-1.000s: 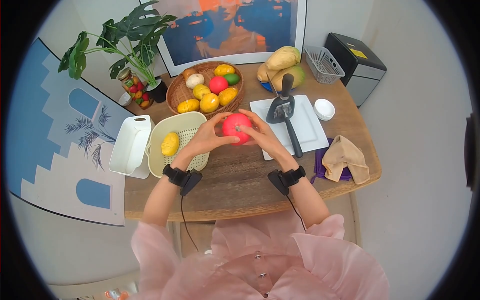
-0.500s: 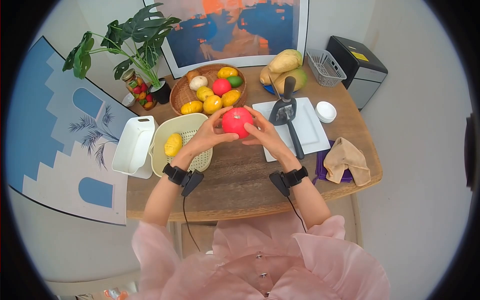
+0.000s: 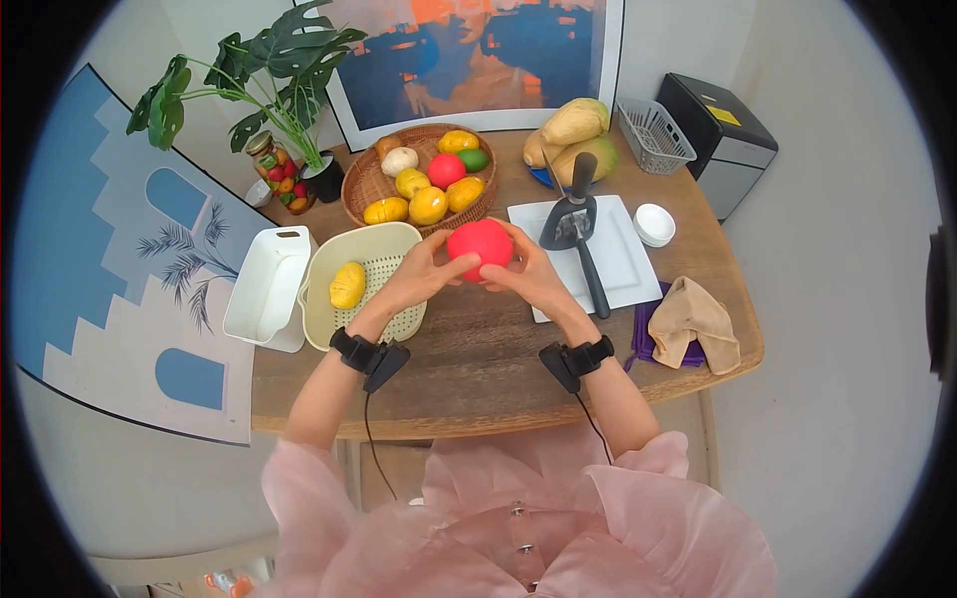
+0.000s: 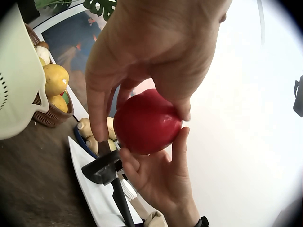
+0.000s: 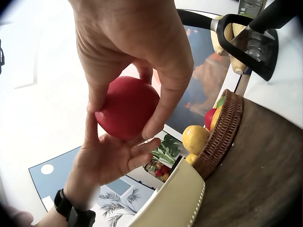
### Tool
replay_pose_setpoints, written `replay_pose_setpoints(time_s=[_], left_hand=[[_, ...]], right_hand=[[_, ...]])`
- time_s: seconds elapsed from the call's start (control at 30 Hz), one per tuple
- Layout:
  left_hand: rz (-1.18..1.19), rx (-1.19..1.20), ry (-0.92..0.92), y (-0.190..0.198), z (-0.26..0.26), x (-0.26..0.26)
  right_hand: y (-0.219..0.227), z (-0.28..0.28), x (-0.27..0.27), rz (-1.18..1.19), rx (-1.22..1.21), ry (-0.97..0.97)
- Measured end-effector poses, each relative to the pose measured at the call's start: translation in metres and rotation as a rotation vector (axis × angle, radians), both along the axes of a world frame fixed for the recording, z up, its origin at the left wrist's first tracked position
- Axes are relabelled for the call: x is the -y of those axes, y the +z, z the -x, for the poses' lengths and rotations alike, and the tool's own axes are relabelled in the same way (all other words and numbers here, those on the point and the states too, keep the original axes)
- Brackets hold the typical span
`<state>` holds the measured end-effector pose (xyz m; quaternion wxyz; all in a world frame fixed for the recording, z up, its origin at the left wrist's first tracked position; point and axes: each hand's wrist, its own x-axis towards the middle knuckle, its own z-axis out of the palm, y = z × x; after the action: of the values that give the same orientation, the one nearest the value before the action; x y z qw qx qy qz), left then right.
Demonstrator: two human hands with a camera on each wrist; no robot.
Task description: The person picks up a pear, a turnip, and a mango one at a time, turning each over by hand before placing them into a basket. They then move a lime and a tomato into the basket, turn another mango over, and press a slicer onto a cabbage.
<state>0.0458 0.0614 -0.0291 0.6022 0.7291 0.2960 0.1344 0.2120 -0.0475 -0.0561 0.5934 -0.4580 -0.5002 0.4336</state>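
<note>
A round red fruit or vegetable [image 3: 480,249] is held between both hands above the table, in front of the wicker basket. The left hand [image 3: 419,273] grips its left side, thumb across the near face. From the other side the right hand [image 3: 536,280] holds it with curled fingers and thumb. Its smooth, glossy skin shows in the left wrist view, where the red item [image 4: 147,122] sits between both hands' fingers. In the right wrist view the red item [image 5: 128,108] is pinched between thumb and fingers.
Wicker basket [image 3: 359,169] of mixed produce at the back; cream colander [image 3: 317,289] with a yellow fruit [image 3: 347,285] and white bin [image 3: 261,289] at left. At right: white plate [image 3: 630,261] bearing dark-handled tools, small white bowls [image 3: 654,224], tan cloth [image 3: 688,317], grey basket [image 3: 658,145].
Both hands have turned the red item, so its stem end, visible earlier, no longer shows in the head view. The fingers have shifted slightly on it.
</note>
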Motion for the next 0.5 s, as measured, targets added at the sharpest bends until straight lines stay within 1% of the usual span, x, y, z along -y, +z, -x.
replay_pose_setpoints(time_s=[0.07,0.1,0.17,0.2,0.27,0.3,0.37,0.4,0.47,0.5], left_hand=[[-0.412,0.241,-0.030,-0.008,-0.001,0.004],[-0.409,0.240,-0.027,-0.011,-0.001,0.004],[-0.495,0.218,0.004,-0.009,-0.001,0.009],[-0.490,0.215,0.010,-0.008,-0.001,0.009],[-0.229,0.068,0.037,-0.005,0.000,0.006],[-0.227,0.068,0.042,-0.004,0.001,0.006],[-0.444,-0.105,0.051,-0.003,0.003,0.006],[-0.442,-0.105,0.053,-0.004,0.003,0.005],[-0.235,-0.121,0.010,-0.005,0.003,0.005],[-0.234,-0.121,0.010,-0.006,0.004,0.005]], right_hand=[[-0.002,-0.001,-0.003,0.158,-0.149,0.043],[-0.002,-0.001,-0.004,0.161,-0.149,0.045],[-0.006,-0.003,-0.003,0.199,-0.209,0.123],[-0.008,-0.004,-0.004,0.205,-0.210,0.128],[-0.009,-0.006,-0.007,0.308,-0.224,0.123],[-0.011,-0.004,-0.007,0.310,-0.222,0.127],[-0.012,0.001,-0.004,0.114,-0.064,0.004],[-0.011,0.000,-0.004,0.116,-0.063,0.006],[-0.009,-0.001,-0.003,0.088,-0.015,0.041],[-0.009,-0.001,-0.004,0.090,-0.016,0.041]])
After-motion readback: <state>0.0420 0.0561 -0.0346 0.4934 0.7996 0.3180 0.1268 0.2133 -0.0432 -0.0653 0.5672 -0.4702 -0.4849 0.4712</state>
